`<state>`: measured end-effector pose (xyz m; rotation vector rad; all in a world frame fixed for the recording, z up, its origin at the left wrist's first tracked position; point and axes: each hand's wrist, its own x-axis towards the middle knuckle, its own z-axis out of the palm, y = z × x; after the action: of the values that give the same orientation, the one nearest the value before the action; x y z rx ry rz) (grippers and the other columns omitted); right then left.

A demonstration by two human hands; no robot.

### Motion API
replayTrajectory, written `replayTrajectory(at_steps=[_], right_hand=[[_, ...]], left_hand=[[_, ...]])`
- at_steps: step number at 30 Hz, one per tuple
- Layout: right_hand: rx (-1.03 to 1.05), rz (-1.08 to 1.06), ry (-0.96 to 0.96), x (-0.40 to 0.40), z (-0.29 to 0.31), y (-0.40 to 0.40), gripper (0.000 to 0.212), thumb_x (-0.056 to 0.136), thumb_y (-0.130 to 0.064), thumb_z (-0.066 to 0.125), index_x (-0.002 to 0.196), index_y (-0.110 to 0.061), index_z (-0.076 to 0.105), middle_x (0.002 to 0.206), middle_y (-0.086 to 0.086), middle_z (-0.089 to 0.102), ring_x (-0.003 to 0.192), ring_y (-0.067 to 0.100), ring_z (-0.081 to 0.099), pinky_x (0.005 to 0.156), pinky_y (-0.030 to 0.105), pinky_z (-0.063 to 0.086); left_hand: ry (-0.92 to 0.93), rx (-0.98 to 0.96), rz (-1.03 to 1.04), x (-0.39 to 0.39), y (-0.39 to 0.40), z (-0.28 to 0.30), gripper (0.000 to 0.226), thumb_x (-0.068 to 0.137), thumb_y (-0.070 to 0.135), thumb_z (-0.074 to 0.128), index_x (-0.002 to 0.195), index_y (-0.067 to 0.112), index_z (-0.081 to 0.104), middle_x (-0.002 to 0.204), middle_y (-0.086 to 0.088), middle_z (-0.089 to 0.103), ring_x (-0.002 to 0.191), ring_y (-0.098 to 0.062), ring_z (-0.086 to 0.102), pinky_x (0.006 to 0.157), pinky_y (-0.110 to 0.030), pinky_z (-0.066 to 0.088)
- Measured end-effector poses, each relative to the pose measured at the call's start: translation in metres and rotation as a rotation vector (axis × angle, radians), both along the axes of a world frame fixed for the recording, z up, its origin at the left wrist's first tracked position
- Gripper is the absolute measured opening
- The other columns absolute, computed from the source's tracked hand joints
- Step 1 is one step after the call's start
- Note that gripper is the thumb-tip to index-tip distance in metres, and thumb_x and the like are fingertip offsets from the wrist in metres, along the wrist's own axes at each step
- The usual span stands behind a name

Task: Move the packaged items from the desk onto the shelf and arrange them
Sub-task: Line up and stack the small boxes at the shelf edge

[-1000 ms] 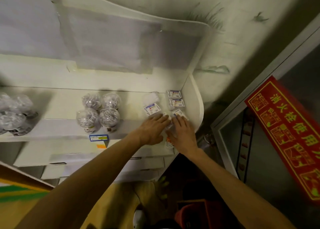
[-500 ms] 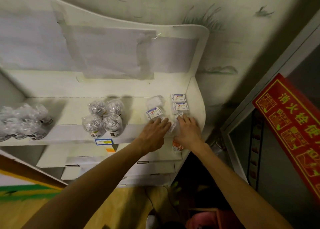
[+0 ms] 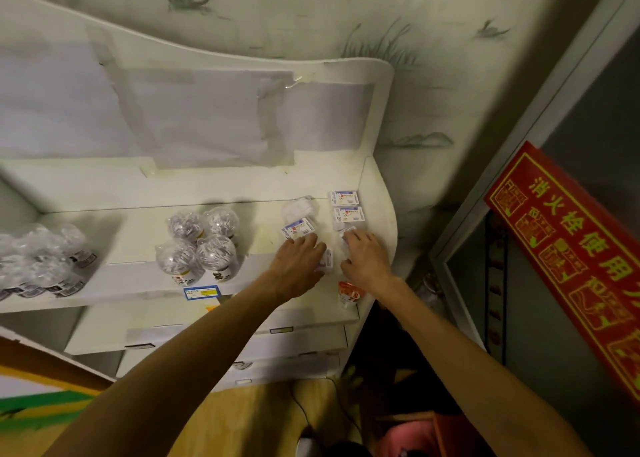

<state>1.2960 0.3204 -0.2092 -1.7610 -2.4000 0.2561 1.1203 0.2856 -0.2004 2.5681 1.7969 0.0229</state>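
On the white shelf, right end — left hand and right hand lie flat, fingers straight, pressing small packets between them; more packets just behind, wrapped jars to the left.

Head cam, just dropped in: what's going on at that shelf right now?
A person is arranging small flat packets at the right end of the white shelf. The left hand and right hand both lie on packets near the front edge, with one packet showing between them. Three labelled packets already lie further back. Four clear tubs stand to the left, untouched.
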Motion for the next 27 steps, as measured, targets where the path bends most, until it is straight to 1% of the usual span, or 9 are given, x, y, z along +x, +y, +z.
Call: replayTrajectory(at_steps=[3, 6, 11, 14, 17, 19, 21, 25, 27], right_hand=[[-0.038, -0.108, -0.039, -0.007, 0.004, 0.005, 0.06, 0.091, -0.028, 0.063, 0.143, -0.012, 0.037, 0.146, 0.012, 0.042, 0.125, 0.029, 0.049, 0.103, 0.039, 0.047], [-0.056, -0.146, -0.058, -0.013, 0.002, 0.006, 0.064, 0.092, -0.024, 0.062, 0.147, -0.014, 0.032, 0.149, 0.012, 0.041, 0.129, 0.029, 0.047, 0.102, 0.041, 0.048], [-0.079, 0.028, 0.022, -0.007, 0.002, 0.008, 0.06, 0.09, -0.014, 0.064, 0.144, -0.021, 0.041, 0.149, 0.001, 0.044, 0.135, 0.022, 0.043, 0.097, 0.042, 0.05], [-0.125, 0.127, 0.106, 0.0, -0.001, 0.005, 0.058, 0.089, -0.007, 0.06, 0.143, -0.022, 0.046, 0.147, 0.0, 0.048, 0.138, 0.021, 0.041, 0.102, 0.043, 0.047], [-0.12, 0.209, 0.141, 0.004, -0.007, 0.002, 0.061, 0.088, -0.002, 0.058, 0.145, -0.021, 0.047, 0.153, 0.0, 0.044, 0.144, 0.022, 0.036, 0.111, 0.042, 0.042], [-0.115, 0.232, 0.161, 0.003, -0.008, 0.002, 0.06, 0.089, -0.002, 0.058, 0.145, -0.021, 0.048, 0.156, 0.0, 0.041, 0.148, 0.022, 0.03, 0.117, 0.043, 0.036], [-0.106, 0.231, 0.181, 0.001, -0.01, 0.002, 0.058, 0.09, -0.002, 0.06, 0.143, -0.022, 0.049, 0.158, 0.0, 0.038, 0.149, 0.021, 0.026, 0.118, 0.039, 0.033], [-0.066, 0.228, 0.227, -0.004, -0.017, -0.002, 0.054, 0.087, -0.003, 0.063, 0.137, -0.018, 0.054, 0.154, 0.002, 0.041, 0.144, 0.019, 0.033, 0.112, 0.036, 0.041], [-0.06, 0.225, 0.223, -0.007, -0.018, -0.004, 0.055, 0.086, -0.004, 0.063, 0.138, -0.017, 0.054, 0.151, 0.002, 0.045, 0.142, 0.019, 0.035, 0.114, 0.033, 0.038]], left_hand=[[-0.01, -0.004, 0.027, -0.011, -0.002, 0.001, 0.054, 0.092, 0.05, 0.06, 0.132, 0.017, 0.046, 0.134, -0.007, 0.049, 0.113, -0.025, 0.054, 0.093, -0.039, 0.046], [-0.023, -0.007, 0.077, -0.024, -0.003, 0.002, 0.057, 0.091, 0.052, 0.06, 0.133, 0.016, 0.045, 0.135, -0.009, 0.049, 0.116, -0.028, 0.053, 0.09, -0.041, 0.047], [-0.078, -0.011, 0.151, -0.042, -0.009, 0.0, 0.057, 0.091, 0.049, 0.061, 0.135, 0.017, 0.045, 0.134, -0.008, 0.048, 0.115, -0.026, 0.05, 0.082, -0.039, 0.05], [-0.122, 0.001, 0.184, -0.048, -0.014, -0.003, 0.057, 0.091, 0.048, 0.062, 0.136, 0.017, 0.047, 0.136, -0.007, 0.046, 0.116, -0.025, 0.048, 0.078, -0.039, 0.051], [-0.137, 0.019, 0.182, -0.047, -0.015, -0.003, 0.055, 0.091, 0.047, 0.063, 0.134, 0.016, 0.05, 0.138, -0.007, 0.045, 0.117, -0.025, 0.049, 0.078, -0.038, 0.053], [-0.118, 0.025, 0.175, -0.046, -0.014, -0.002, 0.052, 0.092, 0.045, 0.063, 0.132, 0.015, 0.051, 0.138, -0.006, 0.045, 0.117, -0.024, 0.049, 0.078, -0.037, 0.053], [-0.113, 0.017, 0.174, -0.045, -0.012, 0.0, 0.051, 0.091, 0.044, 0.063, 0.131, 0.014, 0.053, 0.136, -0.006, 0.047, 0.115, -0.025, 0.05, 0.079, -0.037, 0.052], [-0.084, -0.008, 0.174, -0.046, -0.006, 0.005, 0.05, 0.088, 0.04, 0.068, 0.129, 0.014, 0.056, 0.134, -0.005, 0.049, 0.113, -0.025, 0.052, 0.08, -0.037, 0.05], [-0.076, -0.014, 0.166, -0.045, -0.004, 0.004, 0.05, 0.088, 0.039, 0.068, 0.129, 0.015, 0.055, 0.133, -0.006, 0.049, 0.112, -0.025, 0.052, 0.081, -0.037, 0.05]])
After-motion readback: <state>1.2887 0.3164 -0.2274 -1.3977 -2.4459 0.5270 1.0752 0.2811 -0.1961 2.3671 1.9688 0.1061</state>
